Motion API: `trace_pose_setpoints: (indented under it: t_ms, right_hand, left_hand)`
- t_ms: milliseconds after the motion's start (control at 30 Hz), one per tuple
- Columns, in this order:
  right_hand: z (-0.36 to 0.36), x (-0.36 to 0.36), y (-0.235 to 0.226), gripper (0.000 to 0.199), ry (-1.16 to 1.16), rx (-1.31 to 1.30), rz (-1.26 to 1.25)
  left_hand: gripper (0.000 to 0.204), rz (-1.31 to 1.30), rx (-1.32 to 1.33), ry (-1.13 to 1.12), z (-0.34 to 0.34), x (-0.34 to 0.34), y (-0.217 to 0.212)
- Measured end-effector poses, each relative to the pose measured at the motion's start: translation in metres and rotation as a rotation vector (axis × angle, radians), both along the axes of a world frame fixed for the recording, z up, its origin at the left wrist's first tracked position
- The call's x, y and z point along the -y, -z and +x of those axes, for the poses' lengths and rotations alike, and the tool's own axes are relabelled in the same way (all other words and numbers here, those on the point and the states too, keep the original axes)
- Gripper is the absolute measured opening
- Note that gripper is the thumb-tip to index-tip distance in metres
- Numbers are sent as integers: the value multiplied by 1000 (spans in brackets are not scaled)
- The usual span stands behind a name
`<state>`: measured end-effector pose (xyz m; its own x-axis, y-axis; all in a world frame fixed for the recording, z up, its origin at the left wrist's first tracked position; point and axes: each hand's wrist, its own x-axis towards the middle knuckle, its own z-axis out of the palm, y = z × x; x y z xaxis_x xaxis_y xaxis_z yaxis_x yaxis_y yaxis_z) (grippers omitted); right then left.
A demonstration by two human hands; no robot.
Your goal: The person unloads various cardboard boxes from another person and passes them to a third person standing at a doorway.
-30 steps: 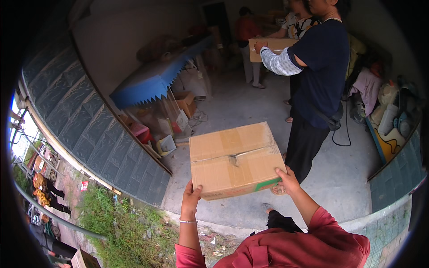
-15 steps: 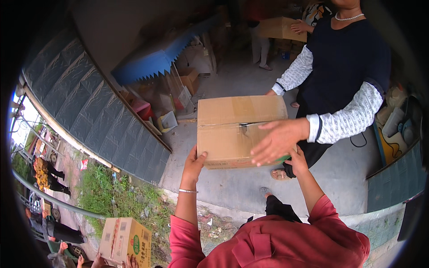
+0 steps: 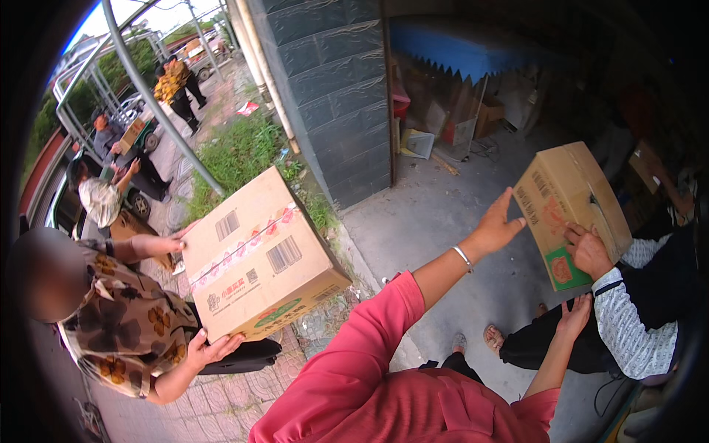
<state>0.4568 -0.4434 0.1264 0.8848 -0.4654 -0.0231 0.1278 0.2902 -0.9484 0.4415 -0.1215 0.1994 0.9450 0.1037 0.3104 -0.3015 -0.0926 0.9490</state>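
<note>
A cardboard box (image 3: 550,203) with a green patch is at the right, tilted, in the hold of a person in a dark top with patterned sleeves. My left hand (image 3: 501,227), a silver bangle at its wrist, is beside the box's left edge, fingers spread and thumb apart. Whether its fingertips touch the cardboard I cannot tell. Just below the box's lower corner, my right hand (image 3: 574,319) is open, palm up, with nothing in it. To my left, another person in a flowered shirt holds a second cardboard box (image 3: 247,244) with both hands, its taped top facing up.
A grey tiled pillar (image 3: 332,96) stands between the street and the dim storeroom. Grass (image 3: 240,148) grows at its foot, and a metal pole (image 3: 159,103) slants nearby. Inside is a blue-topped stall (image 3: 458,55). Further people and vehicles are along the street.
My view has swung left. My hands have come off the first box, now with the person at the right. The second box and its holder now appear larger and closer on the left.
</note>
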Motion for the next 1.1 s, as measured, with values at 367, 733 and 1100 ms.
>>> trace_pose_setpoints:
  t_ms: [367,733,1100]
  right_hand:
    - [-110,-241,-19,55,-1408,-48,-454]
    - [-194,-388,-28,50,-1692,-194,-466]
    - [-141,-295,-19,43,-1363,-2,-270]
  left_hand:
    - [47,832,-8,-1119,-339,-143,-40]
    - [30,318,-737,-1072,-482,-225,19]
    - [31,-26,-458,-671,-401,-184,12]
